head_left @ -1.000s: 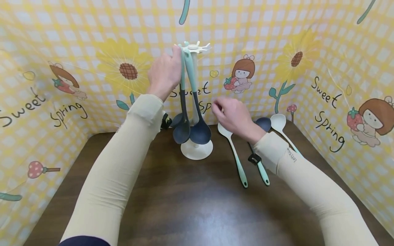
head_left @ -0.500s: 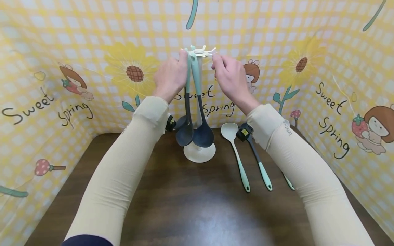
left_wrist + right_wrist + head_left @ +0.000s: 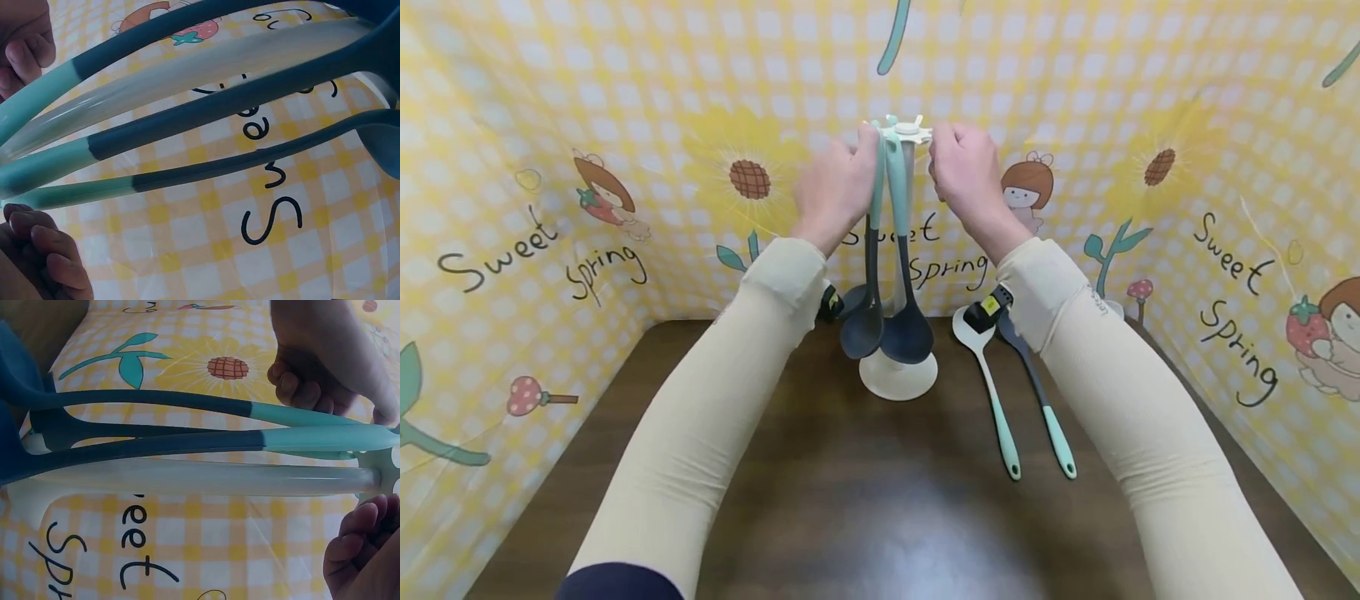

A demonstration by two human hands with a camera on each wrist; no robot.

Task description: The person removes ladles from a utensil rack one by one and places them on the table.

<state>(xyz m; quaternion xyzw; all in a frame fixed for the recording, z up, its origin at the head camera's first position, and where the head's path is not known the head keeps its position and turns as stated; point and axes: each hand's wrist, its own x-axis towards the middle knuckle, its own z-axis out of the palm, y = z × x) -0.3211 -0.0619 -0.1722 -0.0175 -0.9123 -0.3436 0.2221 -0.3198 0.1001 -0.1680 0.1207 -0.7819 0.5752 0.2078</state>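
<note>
A white utensil stand with a round base and a hooked top ring stands at the table's back. From its left side hang dark utensils with mint handles: a ladle in front, a second ladle-like one beside it, and another partly hidden behind. My left hand, fingers curled, grips the ring's left edge beside the hanging handles. At the ring's right edge, my right hand pinches a hook. Both contact points are partly hidden; the right wrist view shows the left hand above the handles.
On the brown table, right of the stand, lie a white ladle and a dark utensil, both with mint handles. A white utensil's edge shows behind the right sleeve. A checked cloth backdrop encloses the table.
My right hand has risen from above the utensils on the table to the ring's right edge. My left hand stays at the ring's left side. The head view has shifted slightly left.
</note>
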